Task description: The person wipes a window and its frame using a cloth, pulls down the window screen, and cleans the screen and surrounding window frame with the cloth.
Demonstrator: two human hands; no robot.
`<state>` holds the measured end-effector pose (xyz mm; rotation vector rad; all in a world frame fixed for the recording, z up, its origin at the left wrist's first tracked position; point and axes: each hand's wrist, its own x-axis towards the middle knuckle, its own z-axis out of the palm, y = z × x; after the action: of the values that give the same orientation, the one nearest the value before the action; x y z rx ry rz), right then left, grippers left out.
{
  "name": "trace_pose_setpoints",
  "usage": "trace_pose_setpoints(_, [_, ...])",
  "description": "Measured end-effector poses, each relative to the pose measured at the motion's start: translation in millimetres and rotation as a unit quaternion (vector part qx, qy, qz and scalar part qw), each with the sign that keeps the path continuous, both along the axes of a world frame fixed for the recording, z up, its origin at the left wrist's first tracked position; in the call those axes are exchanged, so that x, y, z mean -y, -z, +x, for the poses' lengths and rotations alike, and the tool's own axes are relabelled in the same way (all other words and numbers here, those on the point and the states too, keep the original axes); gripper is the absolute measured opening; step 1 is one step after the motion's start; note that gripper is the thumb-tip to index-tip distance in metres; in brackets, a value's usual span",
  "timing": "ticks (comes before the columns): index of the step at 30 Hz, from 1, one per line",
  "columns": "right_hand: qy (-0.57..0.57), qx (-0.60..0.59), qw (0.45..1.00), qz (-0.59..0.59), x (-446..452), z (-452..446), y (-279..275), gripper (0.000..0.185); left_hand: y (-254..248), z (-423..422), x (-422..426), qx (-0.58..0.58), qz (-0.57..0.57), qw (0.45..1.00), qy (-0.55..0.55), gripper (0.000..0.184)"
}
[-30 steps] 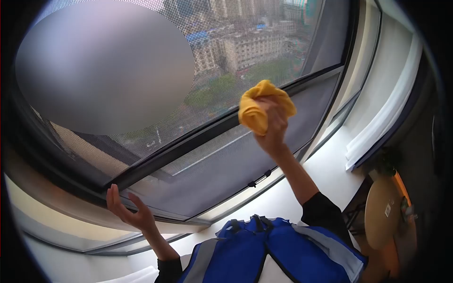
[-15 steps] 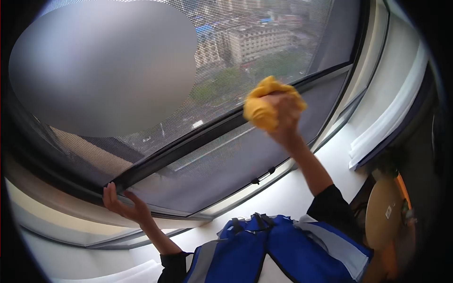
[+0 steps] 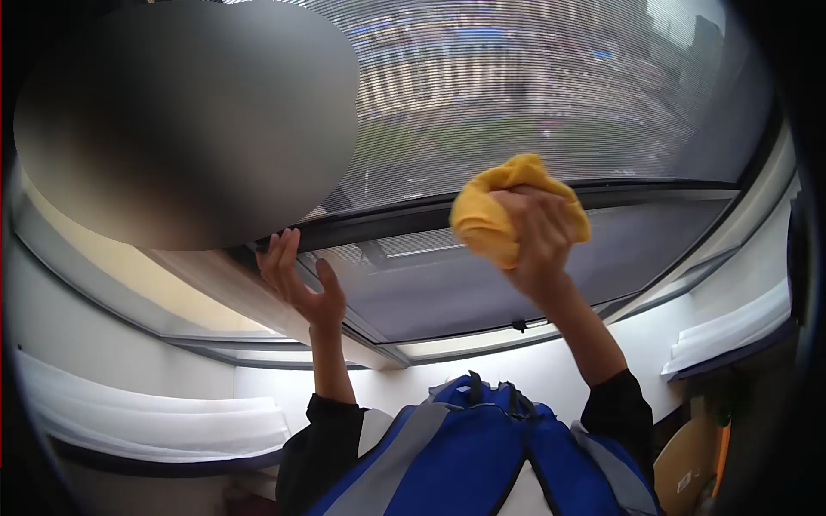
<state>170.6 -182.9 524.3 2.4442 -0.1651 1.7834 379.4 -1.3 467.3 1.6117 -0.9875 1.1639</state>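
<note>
A yellow cloth [image 3: 486,219] is bunched in my right hand [image 3: 546,232], whose fingers are wrapped round it. The cloth is in front of the dark window crossbar [image 3: 404,215]; whether it touches the bar I cannot tell. At the left end of that bar, my left hand [image 3: 303,279] is raised with its fingers stretched up and thumb apart. Its fingertips are at the corner of the frame, and nothing shows in the palm. Behind both hands is a mesh screen [image 3: 430,155] with buildings and trees beyond.
Below the crossbar is a lower pane [image 3: 430,297] with a small dark latch [image 3: 519,326]. White curtains hang at the left [image 3: 163,421] and right [image 3: 731,331]. A round wooden tabletop [image 3: 684,456] shows at lower right. A blurred oval covers the upper left.
The view has turned, so the crossbar lies nearly level instead of slanting. In the picture, my left hand is higher and further right. The cloth stays in my right hand, slightly further right.
</note>
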Motion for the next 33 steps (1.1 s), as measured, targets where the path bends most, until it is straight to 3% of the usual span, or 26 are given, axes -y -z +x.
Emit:
trace_pose_setpoints(2, [-0.036,-0.02,0.999,-0.022,-36,46,-5,0.031,4,-7,-8,-0.054,-0.021,0.997,0.057,0.054])
trace_pose_setpoints(5, [-0.042,-0.029,0.996,-0.067,-77,107,-4,0.03,8,-26,-22,-0.061,-0.074,0.994,0.05,0.058])
trace_pose_setpoints(9, [-0.064,-0.024,0.995,-0.079,-132,162,-11,0.027,14,-46,-49,-0.122,-0.063,0.99,0.032,0.066])
trace_pose_setpoints(16, [-0.183,-0.043,0.98,-0.057,-107,143,-9,0.024,7,-44,-55,-0.127,-0.078,0.988,0.037,0.06])
trace_pose_setpoints(20, [-0.118,-0.015,0.99,-0.068,-43,74,-6,0.023,2,-37,-44,-0.127,-0.07,0.986,0.077,0.058])
trace_pose_setpoints(23, [-0.044,-0.013,0.997,-0.062,19,-1,-2,0.038,-10,-34,-33,-0.117,-0.008,0.991,0.069,0.052])
trace_pose_setpoints(27, [0.104,0.037,0.992,-0.055,99,-87,12,0.038,-32,-15,-15,-0.019,0.085,0.993,0.075,0.038])
trace_pose_setpoints(30, [0.206,0.118,0.971,0.027,160,-147,29,0.033,-51,-7,3,0.05,0.087,0.987,0.123,0.034])
trace_pose_setpoints(33, [0.254,0.193,0.937,0.144,204,-186,37,0.029,-64,-11,20,0.013,0.086,0.969,0.229,0.034])
